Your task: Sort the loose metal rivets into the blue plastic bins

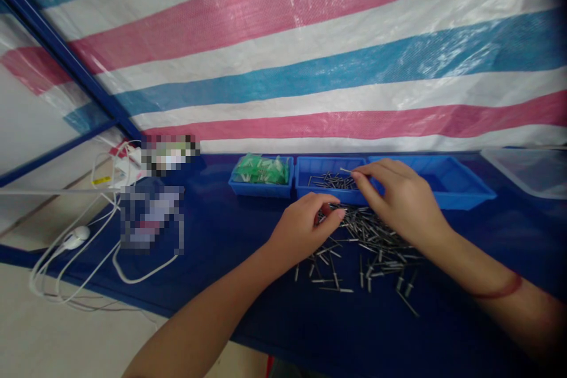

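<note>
Over the middle blue bin (330, 195), my right hand (401, 201) pinches a blind rivet (346, 170) between thumb and forefinger. That bin holds several more rivets (332, 179). My left hand (305, 221) is at the left side of a loose pile of blind rivets (370, 233) on the blue table. Its fingers are curled, with thumb and forefinger close together; whatever they hold, if anything, is hidden. Single rivets lie scattered along the front of the pile.
A blue bin (261, 190) with green-printed plastic packets stands left; another blue bin (465, 186) stands right. A clear plastic container (527, 171) sits at far right. White cables (128, 279) run over the table's left side. A striped sheet (310, 82) hangs behind.
</note>
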The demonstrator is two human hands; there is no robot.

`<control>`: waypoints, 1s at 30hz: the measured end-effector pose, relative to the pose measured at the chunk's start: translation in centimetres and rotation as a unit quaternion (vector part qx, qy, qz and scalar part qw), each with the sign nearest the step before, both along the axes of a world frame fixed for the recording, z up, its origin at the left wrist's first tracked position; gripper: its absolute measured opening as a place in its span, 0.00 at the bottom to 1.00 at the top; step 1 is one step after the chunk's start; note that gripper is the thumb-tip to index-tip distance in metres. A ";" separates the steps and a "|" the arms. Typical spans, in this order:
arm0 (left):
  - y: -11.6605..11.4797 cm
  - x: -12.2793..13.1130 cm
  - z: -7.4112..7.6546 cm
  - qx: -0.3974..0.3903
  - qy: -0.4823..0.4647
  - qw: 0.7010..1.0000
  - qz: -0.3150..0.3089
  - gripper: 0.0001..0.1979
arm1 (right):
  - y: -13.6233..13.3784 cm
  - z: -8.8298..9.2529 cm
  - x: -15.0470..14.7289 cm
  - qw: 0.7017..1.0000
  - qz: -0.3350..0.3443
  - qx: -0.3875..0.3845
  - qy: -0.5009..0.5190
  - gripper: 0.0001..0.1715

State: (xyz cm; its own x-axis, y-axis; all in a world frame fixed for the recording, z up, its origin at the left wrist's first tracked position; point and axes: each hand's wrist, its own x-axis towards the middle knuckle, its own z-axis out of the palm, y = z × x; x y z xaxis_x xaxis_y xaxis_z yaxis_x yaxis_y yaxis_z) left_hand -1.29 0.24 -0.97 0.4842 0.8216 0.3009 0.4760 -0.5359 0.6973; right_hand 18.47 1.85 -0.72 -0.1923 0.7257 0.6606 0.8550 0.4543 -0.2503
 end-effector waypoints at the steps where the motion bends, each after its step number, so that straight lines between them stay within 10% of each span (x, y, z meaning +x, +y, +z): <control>1: 0.1 -0.2 -0.1 0.025 0.028 0.999 -0.010 0.12 | 0.6 0.0 0.0 0.999 -0.020 0.001 -0.031 0.15; 30: 0.0 1.4 -1.1 0.267 0.336 0.900 -0.075 0.11 | -4.3 -0.9 0.3 0.993 0.091 -0.059 0.048 0.07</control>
